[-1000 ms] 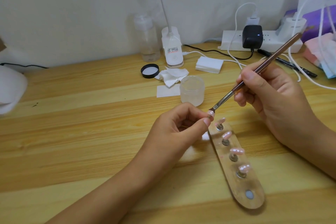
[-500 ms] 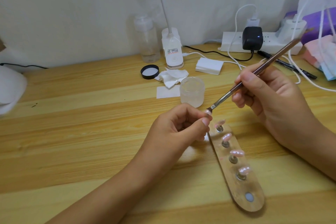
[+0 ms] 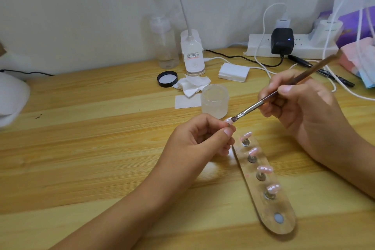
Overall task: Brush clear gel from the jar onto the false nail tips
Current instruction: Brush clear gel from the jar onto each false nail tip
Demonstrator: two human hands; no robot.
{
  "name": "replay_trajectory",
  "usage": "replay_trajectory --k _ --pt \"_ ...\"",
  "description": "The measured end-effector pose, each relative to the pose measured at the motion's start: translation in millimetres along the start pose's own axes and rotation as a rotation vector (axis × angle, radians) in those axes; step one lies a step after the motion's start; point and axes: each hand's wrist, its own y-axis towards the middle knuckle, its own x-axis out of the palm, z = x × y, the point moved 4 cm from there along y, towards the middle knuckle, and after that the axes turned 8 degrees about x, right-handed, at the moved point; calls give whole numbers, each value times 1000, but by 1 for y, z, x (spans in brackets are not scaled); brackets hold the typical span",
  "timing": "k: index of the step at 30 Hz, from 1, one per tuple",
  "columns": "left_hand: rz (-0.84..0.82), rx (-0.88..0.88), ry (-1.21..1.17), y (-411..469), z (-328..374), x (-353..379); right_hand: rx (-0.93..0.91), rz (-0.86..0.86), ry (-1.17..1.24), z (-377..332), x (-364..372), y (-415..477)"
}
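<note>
Left hand (image 3: 200, 140) curled above the desk (image 3: 81, 148), pinching one false nail tip (image 3: 228, 121) between thumb and forefinger, pink face turned up. Very small and light, thin plastic, probably a little springy, and slippery once wet with gel; best to take hold from below or at the edges, never on the coated face, with only mild pressure so as not to flick it away. Just behind, the open jar (image 3: 214, 100) of clear gel, frosted, upright, near enough for dipping. Further right, the brush (image 3: 250, 108), bristles touching the held tip; soft hairs on a thin stiff handle, so light strokes only. Right hand (image 3: 304, 107) gripping that handle like a pen. Lower down, four more tips (image 3: 264, 169) standing on pegs of the holder strip (image 3: 269, 215), flat on the desk, the nearest spot bare.
</note>
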Motion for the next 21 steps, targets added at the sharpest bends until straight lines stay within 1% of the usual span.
replay_trajectory --k 5,9,13,17,19,21 --pt "-7 0 2 -1 1 1 6 20 -33 1 1 -1" --pt "-7 6 0 -1 2 1 -14 81 -93 2 -2 -1" --pt "-3 6 10 -1 2 1 -25 127 -52 2 -7 0" --pt "-7 17 23 -1 2 1 -18 44 10 -1 -4 0" --pt "-12 20 25 -1 2 1 -9 10 -6 -1 0 -1" --pt "-23 22 34 -1 2 1 -12 12 -39 0 1 -2"
